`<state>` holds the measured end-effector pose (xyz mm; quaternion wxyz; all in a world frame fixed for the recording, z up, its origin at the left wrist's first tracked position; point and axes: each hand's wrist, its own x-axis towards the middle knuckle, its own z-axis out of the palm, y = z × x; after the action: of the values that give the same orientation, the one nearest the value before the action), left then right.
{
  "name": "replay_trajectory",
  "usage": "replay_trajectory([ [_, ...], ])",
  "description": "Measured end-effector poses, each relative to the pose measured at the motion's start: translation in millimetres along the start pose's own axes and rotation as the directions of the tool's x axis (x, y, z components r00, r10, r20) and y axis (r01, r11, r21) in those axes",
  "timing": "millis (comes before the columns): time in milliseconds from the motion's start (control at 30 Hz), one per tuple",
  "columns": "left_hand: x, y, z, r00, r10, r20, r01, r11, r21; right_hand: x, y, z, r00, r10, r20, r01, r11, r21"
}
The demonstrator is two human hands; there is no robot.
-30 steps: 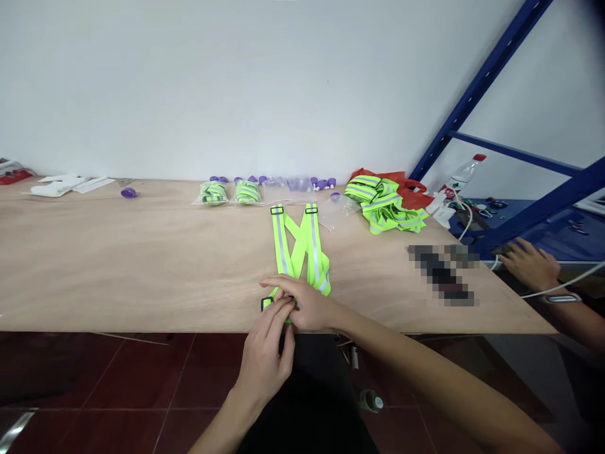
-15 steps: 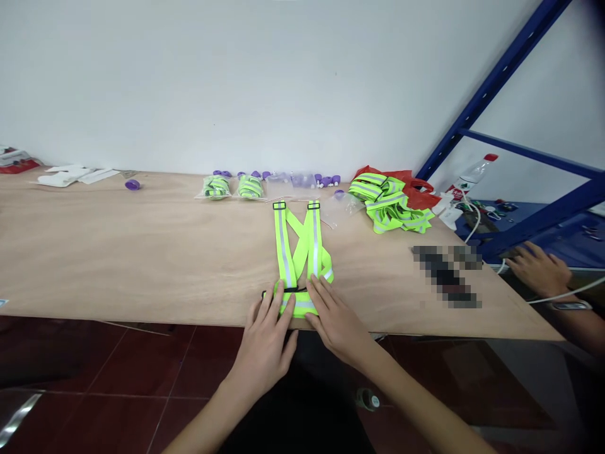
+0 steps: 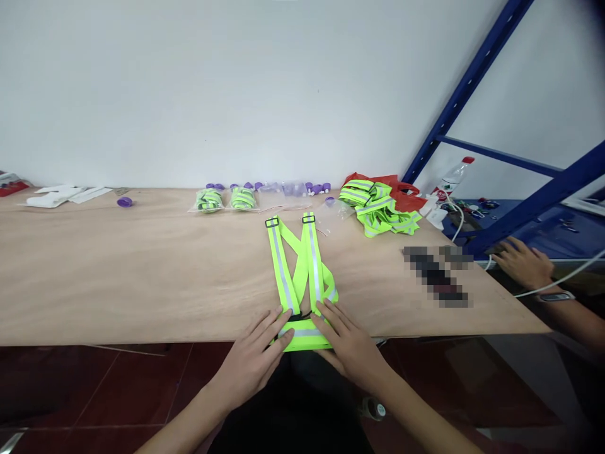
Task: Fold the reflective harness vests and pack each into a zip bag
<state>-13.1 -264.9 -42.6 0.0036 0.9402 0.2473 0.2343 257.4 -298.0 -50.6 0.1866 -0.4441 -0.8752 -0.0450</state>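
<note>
Fingers of the left hand and the right hand are being spread flat on the near end of the yellow strap vest, which is lying long-ways on the wooden table, pointing away toward the wall.

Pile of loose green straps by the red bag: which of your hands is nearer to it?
Right. The right hand rests on the near end of the flat vest, below and left of the pile. The left hand lies further left, across the vest.
</note>
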Motion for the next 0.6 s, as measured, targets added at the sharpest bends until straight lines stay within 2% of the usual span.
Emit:
replay_trajectory([
  [133,10,-2,0.4,1.0,0.028,0.013,-0.028,1.0,0.008,-2,4,4,0.998,-0.021,-0.057,0.02,0.999,-0.026],
  [267,18,-8,-1.5,0.999,0.038,0.029,-0.036,0.998,-0.059,-1,7,2,0.994,-0.044,-0.096,0.043,0.999,-0.012],
  [367,24,-12,-4.3,0.998,0.049,0.049,-0.043,0.991,-0.126,-3,9,-1,0.993,0.001,-0.121,0.004,0.999,0.042],
  [500,35,-15,-13.6,0.998,0.045,0.051,-0.031,0.97,-0.242,-1,14,-10,0.996,0.05,-0.067,-0.041,0.991,0.127],
  [600,46,-16,-22.1,0.996,-0.046,0.081,0.072,0.929,-0.363,11,20,-20,0.995,0.096,-0.01,-0.091,0.972,0.215],
])
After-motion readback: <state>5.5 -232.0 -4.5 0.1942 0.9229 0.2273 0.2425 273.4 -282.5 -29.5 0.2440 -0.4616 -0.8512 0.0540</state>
